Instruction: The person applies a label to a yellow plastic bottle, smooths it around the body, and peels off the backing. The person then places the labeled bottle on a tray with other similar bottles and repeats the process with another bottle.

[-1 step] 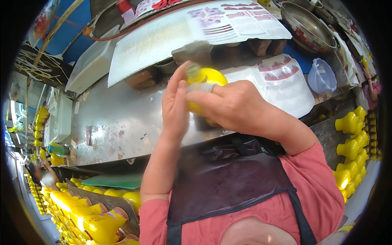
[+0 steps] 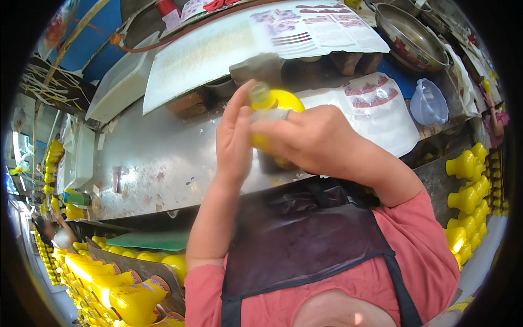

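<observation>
A glossy yellow bottle with a pale, see-through neck is tilted over the metal bench, between my hands. My left hand holds it from the left, its fingers running up beside the neck. From the right, my right hand reaches across the bottle with fingers curled against it. A pale grey wrap lies around a finger of that hand, over the bottle just below the neck. Motion blurs the right fingertips, and the hands hide much of the bottle's body.
Behind the hands, a raised white board carries printed label sheets. More labels lie on a white sheet at right, near a pale blue basket and a steel pan. Yellow bottles crowd the lower left; others stand at right.
</observation>
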Motion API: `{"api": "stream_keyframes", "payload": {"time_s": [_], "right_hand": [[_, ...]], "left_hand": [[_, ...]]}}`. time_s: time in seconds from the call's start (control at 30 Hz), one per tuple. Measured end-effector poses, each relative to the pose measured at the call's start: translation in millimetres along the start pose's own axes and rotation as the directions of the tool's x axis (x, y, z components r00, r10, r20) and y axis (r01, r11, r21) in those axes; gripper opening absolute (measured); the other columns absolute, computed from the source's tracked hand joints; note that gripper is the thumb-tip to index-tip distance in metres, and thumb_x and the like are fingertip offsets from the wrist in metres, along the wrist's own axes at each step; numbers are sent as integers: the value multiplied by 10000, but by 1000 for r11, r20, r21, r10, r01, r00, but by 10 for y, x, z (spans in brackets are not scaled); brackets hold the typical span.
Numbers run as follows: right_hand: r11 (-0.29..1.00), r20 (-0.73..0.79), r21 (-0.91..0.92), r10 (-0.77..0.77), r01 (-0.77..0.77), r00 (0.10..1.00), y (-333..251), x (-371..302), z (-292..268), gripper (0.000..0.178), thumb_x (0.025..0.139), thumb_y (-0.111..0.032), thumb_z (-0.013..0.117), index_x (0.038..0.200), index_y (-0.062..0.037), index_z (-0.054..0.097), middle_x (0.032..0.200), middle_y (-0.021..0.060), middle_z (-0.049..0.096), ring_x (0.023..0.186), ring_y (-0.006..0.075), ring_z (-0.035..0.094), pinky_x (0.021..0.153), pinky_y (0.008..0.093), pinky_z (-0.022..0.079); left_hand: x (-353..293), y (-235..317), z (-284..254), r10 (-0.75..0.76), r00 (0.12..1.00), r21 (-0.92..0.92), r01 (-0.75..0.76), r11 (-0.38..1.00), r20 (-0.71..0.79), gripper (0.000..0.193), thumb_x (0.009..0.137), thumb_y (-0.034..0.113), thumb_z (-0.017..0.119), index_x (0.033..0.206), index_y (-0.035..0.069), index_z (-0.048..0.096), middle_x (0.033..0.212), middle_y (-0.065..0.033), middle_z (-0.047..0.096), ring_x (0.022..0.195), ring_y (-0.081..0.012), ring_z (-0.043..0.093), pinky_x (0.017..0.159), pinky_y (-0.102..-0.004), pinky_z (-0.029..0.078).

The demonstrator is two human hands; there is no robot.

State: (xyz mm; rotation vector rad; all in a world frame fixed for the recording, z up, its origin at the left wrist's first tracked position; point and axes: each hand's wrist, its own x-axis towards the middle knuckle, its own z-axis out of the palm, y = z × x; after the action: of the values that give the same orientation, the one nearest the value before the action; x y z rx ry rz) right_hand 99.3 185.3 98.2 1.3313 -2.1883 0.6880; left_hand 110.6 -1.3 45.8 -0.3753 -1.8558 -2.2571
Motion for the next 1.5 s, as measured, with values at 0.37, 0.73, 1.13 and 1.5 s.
{"api": "stream_keyframes", "payload": {"time_s": [0.37,0.73,1.13,1.5], "right_hand": [[720,109,487,512,-495,852,277,7,-134,211,908,-89,650,1101,-36,719,865,77,718,689,102,619,644,269,506],[370,424,661,534,-653,732,508,328,-185,259,953,-157,591,1169,-31,660,697,-68,587,465,-29,417,444,142,282],[749,-26,436,565,-499,825,128,37,-60,139,914,-59,630,1013,-12,716,736,50,694,607,42,572,564,240,451],[825,-131,338,518,-453,845,205,-51,-4,132,883,-56,648,994,-33,716,692,101,659,503,96,539,510,276,422]], "left_hand": [[49,-41,30,30,999,12,-30,999,-15,405,1125,175,381,1487,18,470,1409,-101,571,1270,-168,554,1092,-315,440],[14,-12,58,32,998,91,-27,995,-46,424,1084,200,432,1481,71,505,1367,-111,626,1242,-181,587,1060,-312,443],[70,-35,83,47,995,176,-31,984,-87,393,1104,191,405,1453,39,502,1313,-124,627,1192,-173,584,1032,-296,446],[234,-90,148,31,996,147,-19,989,-80,380,1115,200,415,1436,18,503,1303,-108,615,1172,-143,571,1024,-272,446]]}}
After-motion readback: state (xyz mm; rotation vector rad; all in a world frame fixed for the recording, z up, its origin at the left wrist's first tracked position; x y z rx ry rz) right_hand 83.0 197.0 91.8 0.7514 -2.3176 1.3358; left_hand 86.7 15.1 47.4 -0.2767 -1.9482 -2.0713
